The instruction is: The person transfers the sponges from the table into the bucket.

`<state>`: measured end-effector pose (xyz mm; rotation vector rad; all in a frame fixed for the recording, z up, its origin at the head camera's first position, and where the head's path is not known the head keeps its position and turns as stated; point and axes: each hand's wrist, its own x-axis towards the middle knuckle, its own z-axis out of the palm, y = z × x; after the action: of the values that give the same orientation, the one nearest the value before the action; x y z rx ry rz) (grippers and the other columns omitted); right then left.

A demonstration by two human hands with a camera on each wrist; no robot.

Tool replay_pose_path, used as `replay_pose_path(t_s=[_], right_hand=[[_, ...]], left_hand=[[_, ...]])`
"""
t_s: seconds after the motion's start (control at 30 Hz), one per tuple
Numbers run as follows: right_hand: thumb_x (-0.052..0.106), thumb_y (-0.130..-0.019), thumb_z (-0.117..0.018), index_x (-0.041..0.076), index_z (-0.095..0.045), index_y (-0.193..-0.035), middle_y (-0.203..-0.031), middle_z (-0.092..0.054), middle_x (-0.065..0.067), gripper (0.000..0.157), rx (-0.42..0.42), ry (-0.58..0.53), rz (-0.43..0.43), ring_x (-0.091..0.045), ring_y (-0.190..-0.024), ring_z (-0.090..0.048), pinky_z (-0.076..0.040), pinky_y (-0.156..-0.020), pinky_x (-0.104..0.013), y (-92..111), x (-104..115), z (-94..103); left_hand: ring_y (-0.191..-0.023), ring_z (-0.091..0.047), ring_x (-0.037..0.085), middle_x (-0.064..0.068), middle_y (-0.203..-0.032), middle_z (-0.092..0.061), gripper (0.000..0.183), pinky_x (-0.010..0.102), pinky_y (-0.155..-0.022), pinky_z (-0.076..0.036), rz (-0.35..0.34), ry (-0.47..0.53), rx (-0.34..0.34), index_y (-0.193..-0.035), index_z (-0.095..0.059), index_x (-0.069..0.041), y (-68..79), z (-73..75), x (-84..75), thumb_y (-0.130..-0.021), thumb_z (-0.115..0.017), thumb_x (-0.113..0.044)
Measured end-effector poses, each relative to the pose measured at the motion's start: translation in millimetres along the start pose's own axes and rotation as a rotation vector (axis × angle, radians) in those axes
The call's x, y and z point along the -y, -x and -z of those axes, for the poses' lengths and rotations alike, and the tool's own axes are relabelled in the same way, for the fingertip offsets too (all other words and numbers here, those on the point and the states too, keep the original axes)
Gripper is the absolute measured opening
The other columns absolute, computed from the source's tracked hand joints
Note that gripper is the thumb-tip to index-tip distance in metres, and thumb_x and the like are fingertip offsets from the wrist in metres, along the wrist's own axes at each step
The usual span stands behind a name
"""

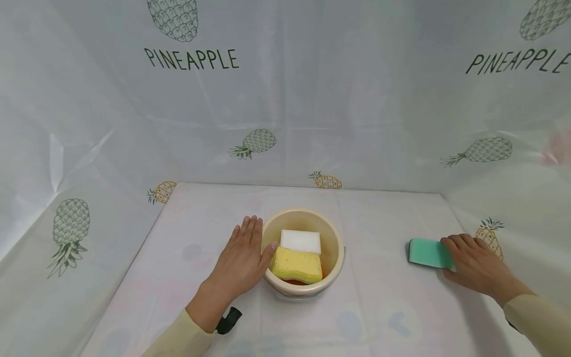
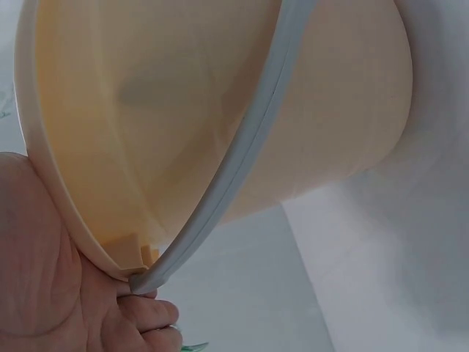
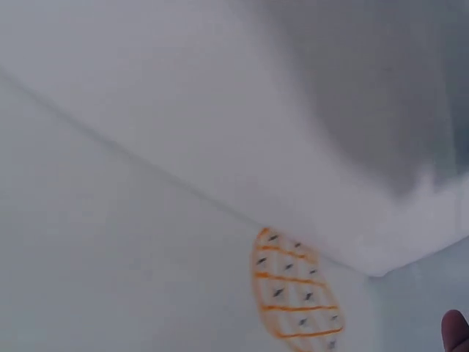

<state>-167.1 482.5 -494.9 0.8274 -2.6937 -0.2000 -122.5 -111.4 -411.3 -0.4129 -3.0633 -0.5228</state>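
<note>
A cream bucket (image 1: 335,225) stands mid-table in the head view, its grey handle (image 2: 220,180) hanging outside in the left wrist view. Inside lie a white sponge block (image 1: 301,241) and, nearer to me, a yellow sponge (image 1: 297,264). My left hand (image 1: 243,258) rests against the bucket's left rim, fingers straight and together, thumb spread over the rim. Far to the right, my right hand (image 1: 475,263) grips the right end of a green sponge (image 1: 427,252) with a dark underside. The right wrist view catches only a fingertip (image 3: 456,334); the green sponge is out of that view.
A pale printed cloth covers the table (image 1: 357,307). White sheeting (image 1: 348,99) with pineapple prints rises behind it and along both sides. A black strap-like piece (image 1: 229,320) shows beside my left wrist.
</note>
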Motion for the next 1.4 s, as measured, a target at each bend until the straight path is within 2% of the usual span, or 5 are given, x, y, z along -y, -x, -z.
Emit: replay_pose_path(t_s=[0.13,0.33,0.53,1.03,1.4], right_hand=[[0.079,-0.097,-0.015,-0.001,-0.054,-0.126,-0.119,-0.062,-0.021,0.093,-0.016,-0.005,-0.008,-0.043,-0.110,-0.056,-0.049,-0.087,-0.061,-20,11,-2.4],[0.049,-0.091,-0.051,-0.004,-0.053,-0.126,-0.119,-0.060,-0.023,0.064,-0.056,-0.015,-0.003,-0.044,-0.112,-0.054,-0.048,-0.091,-0.061,-49,27,-5.2],[0.032,-0.072,-0.079,-0.004,-0.053,-0.124,-0.117,-0.060,-0.023,0.069,-0.090,-0.011,0.014,-0.044,-0.111,-0.054,-0.048,-0.090,-0.060,-73,41,-4.9],[0.035,-0.074,-0.079,-0.003,-0.055,-0.122,-0.114,-0.061,-0.021,0.067,-0.146,0.029,0.051,-0.042,-0.107,-0.057,-0.051,-0.088,-0.058,-112,61,16.2],[0.045,-0.082,-0.053,-0.005,-0.056,-0.117,-0.110,-0.060,-0.022,0.061,-0.278,0.000,0.097,-0.044,-0.101,-0.057,-0.049,-0.082,-0.056,-145,81,45.7]], left_hand=[[-0.162,-0.018,0.041,0.027,-0.171,-0.025,0.078,0.057,-0.131,-0.018,-0.008,-0.010,0.001,-0.164,-0.025,0.008,0.4,1.0,-0.5,-0.113,-0.042,-0.049],[-0.162,-0.018,0.041,0.028,-0.171,-0.025,0.078,0.058,-0.131,-0.019,-0.017,-0.019,-0.002,-0.163,-0.026,0.008,0.9,1.3,-0.3,-0.113,-0.043,-0.049],[-0.162,-0.019,0.041,0.028,-0.171,-0.026,0.078,0.058,-0.131,-0.019,-0.020,-0.024,-0.001,-0.163,-0.026,0.009,0.7,1.2,-0.4,-0.113,-0.042,-0.049],[-0.163,-0.017,0.040,0.027,-0.172,-0.024,0.079,0.057,-0.132,-0.017,-0.009,-0.040,0.014,-0.164,-0.024,0.008,-0.3,1.7,-0.9,-0.113,-0.041,-0.050],[-0.163,-0.016,0.040,0.027,-0.172,-0.023,0.080,0.058,-0.131,-0.018,-0.016,-0.088,0.026,-0.164,-0.024,0.008,-2.0,5.2,-1.1,-0.113,-0.040,-0.051]])
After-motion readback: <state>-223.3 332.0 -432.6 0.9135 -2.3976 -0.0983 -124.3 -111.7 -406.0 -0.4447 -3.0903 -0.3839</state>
